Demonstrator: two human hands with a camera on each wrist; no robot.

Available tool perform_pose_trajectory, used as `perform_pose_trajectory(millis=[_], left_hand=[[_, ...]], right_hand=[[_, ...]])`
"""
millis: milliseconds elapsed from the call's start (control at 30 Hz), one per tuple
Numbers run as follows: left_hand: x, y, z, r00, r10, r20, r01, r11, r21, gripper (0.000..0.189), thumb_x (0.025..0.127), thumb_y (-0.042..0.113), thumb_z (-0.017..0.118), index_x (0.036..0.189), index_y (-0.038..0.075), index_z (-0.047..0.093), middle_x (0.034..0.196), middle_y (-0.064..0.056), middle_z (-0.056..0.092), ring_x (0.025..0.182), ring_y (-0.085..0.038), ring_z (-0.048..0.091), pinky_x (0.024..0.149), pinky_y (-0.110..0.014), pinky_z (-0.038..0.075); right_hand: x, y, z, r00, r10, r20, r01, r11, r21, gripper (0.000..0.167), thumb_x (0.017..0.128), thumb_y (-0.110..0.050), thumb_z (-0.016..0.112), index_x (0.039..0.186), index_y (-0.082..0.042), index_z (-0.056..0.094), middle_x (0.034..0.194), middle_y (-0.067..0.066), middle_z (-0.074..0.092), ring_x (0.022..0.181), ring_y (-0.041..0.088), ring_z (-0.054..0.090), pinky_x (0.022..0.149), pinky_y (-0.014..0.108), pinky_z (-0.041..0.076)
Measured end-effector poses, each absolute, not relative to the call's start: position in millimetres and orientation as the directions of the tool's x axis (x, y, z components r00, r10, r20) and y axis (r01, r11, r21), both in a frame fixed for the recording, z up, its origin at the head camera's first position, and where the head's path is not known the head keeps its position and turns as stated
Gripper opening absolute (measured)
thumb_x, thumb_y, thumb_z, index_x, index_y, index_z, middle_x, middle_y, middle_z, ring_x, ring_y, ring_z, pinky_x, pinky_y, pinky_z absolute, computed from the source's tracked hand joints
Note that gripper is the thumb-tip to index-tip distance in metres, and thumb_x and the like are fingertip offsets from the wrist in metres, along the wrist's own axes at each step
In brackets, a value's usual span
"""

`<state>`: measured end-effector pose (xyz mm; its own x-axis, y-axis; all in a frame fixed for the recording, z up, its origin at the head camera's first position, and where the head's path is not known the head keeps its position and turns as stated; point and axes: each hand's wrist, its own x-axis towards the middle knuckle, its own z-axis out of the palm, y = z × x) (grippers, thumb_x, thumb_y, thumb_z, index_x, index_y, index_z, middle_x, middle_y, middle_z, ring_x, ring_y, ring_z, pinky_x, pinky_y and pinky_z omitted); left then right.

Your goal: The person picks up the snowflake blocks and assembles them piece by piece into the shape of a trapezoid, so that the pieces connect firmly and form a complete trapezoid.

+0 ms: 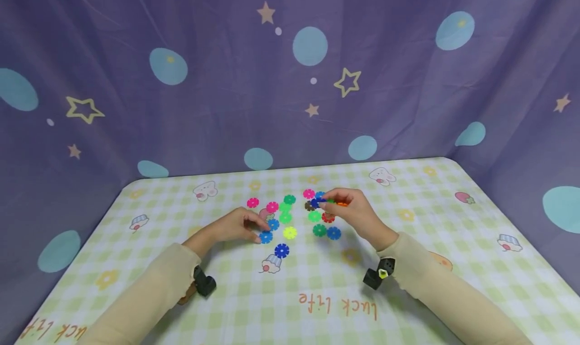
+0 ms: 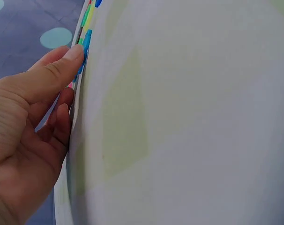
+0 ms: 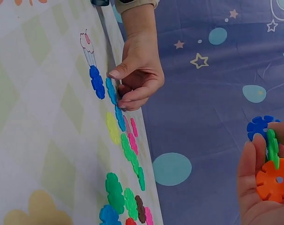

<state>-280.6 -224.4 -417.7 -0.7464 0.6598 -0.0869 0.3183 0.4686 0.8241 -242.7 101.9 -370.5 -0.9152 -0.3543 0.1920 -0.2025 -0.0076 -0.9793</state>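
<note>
My right hand (image 1: 355, 209) grips several joined snowflake discs above the right-hand group of loose discs. In the right wrist view, a dark blue disc (image 3: 260, 127) sits at the fingertips. A green disc (image 3: 272, 145), seen nearly edge-on, slots into an orange disc (image 3: 273, 180) below it by the palm. My left hand (image 1: 235, 225) is low over the tabletop, thumb and index fingertips at the edges of a flat light blue disc (image 1: 266, 237). Another light blue disc (image 1: 273, 224) lies just beyond that index finger.
Near the left hand lie pink (image 1: 272, 207), green (image 1: 285, 217), yellow (image 1: 290, 232) and dark blue discs (image 1: 282, 251). Brown (image 1: 309, 205), red (image 1: 328, 217), dark green (image 1: 319, 230) and light blue discs (image 1: 334, 233) lie near the right hand. A checked cloth (image 1: 235, 294) covers the table; a purple curtain hangs behind.
</note>
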Motion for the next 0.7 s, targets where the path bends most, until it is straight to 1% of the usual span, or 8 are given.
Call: perform_pose_trajectory(millis=[67, 200, 300, 400, 500, 567, 700], left_hand=[[-281.0, -225.1, -419.1, -0.738, 0.671, -0.078, 0.332, 0.461, 0.823, 0.027, 0.076, 0.011, 0.079, 0.102, 0.007, 0.073, 0.105, -0.007, 0.069, 0.096, -0.017, 0.06, 0.075, -0.023, 0.047], [-281.3, -225.0, -419.5, -0.72, 0.691, -0.062, 0.356, 0.445, 0.822, 0.028, 0.076, 0.011, 0.079, 0.103, 0.009, 0.073, 0.107, -0.005, 0.069, 0.094, -0.014, 0.058, 0.073, -0.023, 0.045], [-281.9, -224.6, -418.6, -0.694, 0.719, -0.046, 0.38, 0.419, 0.825, 0.027, 0.077, 0.01, 0.078, 0.103, 0.009, 0.074, 0.108, -0.004, 0.07, 0.098, -0.013, 0.059, 0.075, -0.022, 0.044], [-281.5, -224.1, -418.5, -0.683, 0.73, -0.04, 0.393, 0.413, 0.822, 0.026, 0.077, 0.01, 0.077, 0.102, 0.008, 0.074, 0.109, -0.004, 0.07, 0.104, -0.013, 0.059, 0.08, -0.022, 0.044], [-281.1, -223.8, -419.1, -0.694, 0.719, -0.042, 0.393, 0.427, 0.814, 0.027, 0.076, 0.011, 0.078, 0.102, 0.008, 0.074, 0.108, -0.003, 0.07, 0.102, -0.015, 0.059, 0.08, -0.023, 0.044], [-281.3, -223.7, -419.9, -0.707, 0.706, -0.046, 0.39, 0.443, 0.807, 0.027, 0.075, 0.012, 0.079, 0.102, 0.009, 0.074, 0.106, -0.003, 0.07, 0.098, -0.015, 0.058, 0.077, -0.022, 0.044], [-281.7, -223.4, -420.5, -0.729, 0.682, -0.056, 0.373, 0.464, 0.803, 0.028, 0.074, 0.012, 0.08, 0.101, 0.009, 0.074, 0.103, -0.004, 0.069, 0.09, -0.016, 0.057, 0.073, -0.022, 0.044]], right_hand=[[-242.7, 101.5, -370.9, -0.917, -0.351, 0.189, -0.2, -0.004, -0.98, 0.017, 0.086, -0.004, 0.066, 0.098, 0.008, 0.065, 0.078, 0.0, 0.068, 0.066, 0.016, 0.064, 0.072, 0.044, 0.055], [-243.2, 100.6, -371.3, -0.915, -0.355, 0.191, -0.205, 0.001, -0.979, 0.018, 0.086, -0.005, 0.067, 0.098, 0.008, 0.065, 0.079, 0.001, 0.069, 0.067, 0.015, 0.064, 0.074, 0.049, 0.054], [-243.7, 100.2, -370.8, -0.913, -0.356, 0.198, -0.211, -0.001, -0.977, 0.018, 0.086, -0.005, 0.067, 0.098, 0.008, 0.066, 0.079, 0.001, 0.069, 0.067, 0.015, 0.064, 0.073, 0.048, 0.054], [-243.5, 100.2, -370.1, -0.911, -0.36, 0.201, -0.212, -0.007, -0.977, 0.018, 0.086, -0.005, 0.067, 0.098, 0.009, 0.065, 0.08, 0.001, 0.069, 0.068, 0.014, 0.064, 0.072, 0.045, 0.055], [-243.5, 100.3, -370.9, -0.91, -0.36, 0.204, -0.215, -0.01, -0.976, 0.018, 0.086, -0.005, 0.067, 0.098, 0.009, 0.066, 0.08, 0.0, 0.069, 0.067, 0.014, 0.064, 0.071, 0.043, 0.056], [-243.2, 100.2, -371.4, -0.91, -0.358, 0.207, -0.219, -0.009, -0.976, 0.017, 0.085, -0.005, 0.067, 0.097, 0.008, 0.066, 0.079, 0.001, 0.069, 0.067, 0.015, 0.064, 0.07, 0.043, 0.056], [-242.9, 99.9, -371.4, -0.913, -0.354, 0.203, -0.218, 0.003, -0.976, 0.016, 0.085, -0.005, 0.068, 0.096, 0.007, 0.067, 0.08, 0.007, 0.069, 0.068, 0.023, 0.065, 0.071, 0.046, 0.055]])
